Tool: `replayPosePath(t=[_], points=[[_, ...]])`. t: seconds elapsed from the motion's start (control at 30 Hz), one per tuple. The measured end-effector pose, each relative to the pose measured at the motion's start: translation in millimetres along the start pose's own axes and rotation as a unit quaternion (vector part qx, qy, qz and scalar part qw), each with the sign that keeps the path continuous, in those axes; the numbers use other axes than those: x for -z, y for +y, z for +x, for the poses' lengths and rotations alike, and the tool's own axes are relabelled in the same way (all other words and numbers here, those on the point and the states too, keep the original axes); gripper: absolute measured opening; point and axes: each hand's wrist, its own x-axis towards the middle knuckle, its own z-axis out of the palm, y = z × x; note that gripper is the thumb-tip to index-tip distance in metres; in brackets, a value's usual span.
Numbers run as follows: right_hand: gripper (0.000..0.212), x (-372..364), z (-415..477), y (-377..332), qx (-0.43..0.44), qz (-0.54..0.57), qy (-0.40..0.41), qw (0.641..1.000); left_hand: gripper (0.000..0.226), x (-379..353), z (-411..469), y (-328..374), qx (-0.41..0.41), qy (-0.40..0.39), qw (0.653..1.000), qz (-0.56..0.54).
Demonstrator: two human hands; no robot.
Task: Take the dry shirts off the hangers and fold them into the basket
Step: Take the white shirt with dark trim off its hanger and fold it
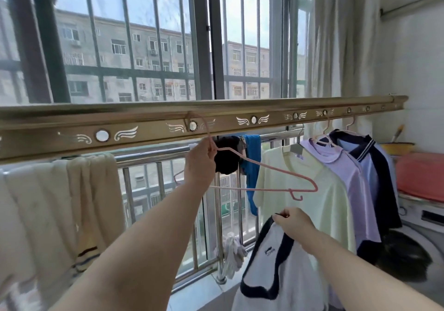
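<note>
A balcony laundry corner sits behind a barred window (149,46) that looks onto a grey apartment block (125,53), with a pale curtain (336,46) drawn to the right. A gold-coloured metal drying rail (144,128), pierced with round holes and wing-shaped cut-outs, runs across the view. Below it is a polished steel balcony railing (156,151). A cream towel with dark stripes (60,202) is draped over the railing on the left, and a black cloth (227,159) and a blue cloth (252,166) hang further along it. At far right a white washing machine (427,224) carries a coral-coloured cover (420,174).

The left hand (200,159) pinches the neck of a bare pink wire hanger (264,166), whose hook reaches up to the rail. Whether the hook is seated there cannot be told. The right hand (294,222), fingers curled, grips the collar of a white shirt with navy trim (271,279). The shirt hangs free of any hanger, low in front of the railing.

Three shirts are on hangers along the rail to the right: a pale yellow T-shirt (300,190), a lilac collared shirt (348,178) and a navy and light-blue collared shirt (374,166).

The white shirt bears a small dark chest logo (270,252), with lettering too small to read.
</note>
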Motion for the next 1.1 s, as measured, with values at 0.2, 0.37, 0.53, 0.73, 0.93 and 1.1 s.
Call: replayPosePath(t=[0.2,0.37,0.53,0.73,0.93,1.1], points=[[0.026,-18,10,-7,0.003,0.009,-0.016,1.0,0.011,0,15,-20,-0.053,0.015,0.997,0.059],[0.023,-36,17,-11,-0.024,0.064,-0.015,0.998,0.013,4,22,-28,-0.087,-0.023,0.993,0.078],[0.021,-44,25,-8,-0.036,0.056,-0.006,0.998,0.012,-3,27,-44,-0.078,-0.027,0.994,0.066],[0.026,-42,28,-1,-0.02,0.003,0.01,1.0,0.009,-16,20,-77,-0.016,0.015,0.999,0.04],[0.021,-31,22,9,-0.031,-0.002,0.028,0.999,0.033,-26,-24,-83,0.136,0.224,0.965,-0.018],[0.024,-10,6,15,-0.01,0.019,0.038,0.999,0.018,-47,-71,-87,0.276,0.143,0.948,-0.068]])
